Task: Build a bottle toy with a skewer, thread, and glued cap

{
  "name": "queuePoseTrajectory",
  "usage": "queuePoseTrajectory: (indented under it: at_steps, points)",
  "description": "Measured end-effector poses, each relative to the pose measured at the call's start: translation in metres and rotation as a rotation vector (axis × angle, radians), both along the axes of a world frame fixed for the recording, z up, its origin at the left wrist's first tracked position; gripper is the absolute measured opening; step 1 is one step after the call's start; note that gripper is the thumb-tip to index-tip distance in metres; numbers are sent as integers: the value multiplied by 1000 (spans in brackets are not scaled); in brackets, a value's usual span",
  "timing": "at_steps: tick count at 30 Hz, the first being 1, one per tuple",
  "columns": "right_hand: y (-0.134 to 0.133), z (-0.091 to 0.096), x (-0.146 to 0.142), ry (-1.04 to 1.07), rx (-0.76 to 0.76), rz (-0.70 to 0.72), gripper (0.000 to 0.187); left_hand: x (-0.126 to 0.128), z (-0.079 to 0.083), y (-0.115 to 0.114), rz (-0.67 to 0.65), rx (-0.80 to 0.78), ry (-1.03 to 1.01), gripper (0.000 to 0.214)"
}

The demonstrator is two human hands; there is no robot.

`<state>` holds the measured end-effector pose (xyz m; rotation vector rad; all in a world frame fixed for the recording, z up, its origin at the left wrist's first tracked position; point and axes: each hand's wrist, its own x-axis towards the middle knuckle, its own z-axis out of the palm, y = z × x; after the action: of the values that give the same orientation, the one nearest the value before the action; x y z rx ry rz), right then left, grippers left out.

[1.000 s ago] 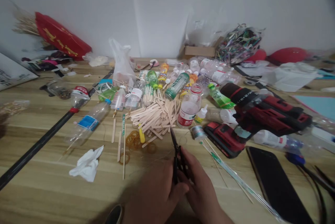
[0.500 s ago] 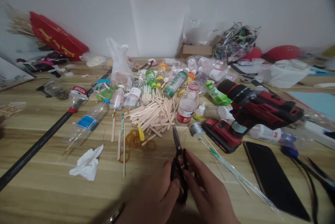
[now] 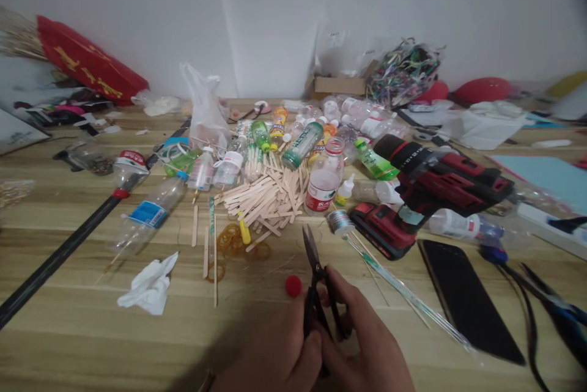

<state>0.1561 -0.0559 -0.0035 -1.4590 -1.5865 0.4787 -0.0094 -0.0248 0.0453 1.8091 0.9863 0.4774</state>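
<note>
So the black scissors (image 3: 316, 269) are being held low in the middle, in front of the stick pile (image 3: 263, 199), blades aimed away toward the sticks. One handle is gripped by the left hand (image 3: 275, 343), thumb laid over it; the other is wrapped by the fingers of the right hand (image 3: 371, 343). A red cap (image 3: 293, 285) (or something round like one) sits right by the left fingertips. Whether it's pinched there or just lying behind them can't be told.

For doing this well, imo: the handles are best worked evenly from both sides, with the pivot kept steady and the left thumb kept out of the gap between the handles. The red cap should be watched too, since it could easily get bumped.

As for room, the blade tips are near the spool (image 3: 340, 222) and the sticks, so forward is tight. The right is hemmed in by the clear tube (image 3: 403, 294), the phone (image 3: 470, 300) and the drill (image 3: 440, 178). More table (image 3: 183, 337) is left on the left, up to the tissue (image 3: 147, 285), so swings are better made that way. The near table edge isn't shown.
</note>
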Motion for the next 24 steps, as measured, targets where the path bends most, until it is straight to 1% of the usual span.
queuePoseTrajectory:
  at_steps: [2,4,5,7,10,12,14,18,20,23,24]
  points:
    - [0,2,6,-74,52,59,73,0,4,0,-2,-15,-53,58]
    - [-1,3,13,-91,29,129,83,0,8,0,-21,-31,-83,59]
    - [-1,3,15,-82,7,152,84,0,9,1,-25,-33,-90,59]
    - [-1,1,19,-62,-12,174,76,-1,7,0,10,-32,-85,54]
    - [-1,-1,20,-86,64,142,57,-2,3,-2,107,-40,-55,45]
    - [-2,-1,18,-115,87,82,52,-2,1,-4,156,-50,-46,45]
    - [-3,2,15,-104,79,28,49,-2,1,-5,190,-49,-52,48]
    - [-4,3,5,45,65,43,43,5,-1,-2,230,-21,-12,55]
    - [-4,0,0,143,24,42,46,10,-4,1,192,23,49,62]
    - [-2,-6,-5,258,-82,-6,49,17,-9,5,67,49,134,73]
    - [-2,-8,-6,271,-106,-21,49,18,-10,6,46,53,152,75]
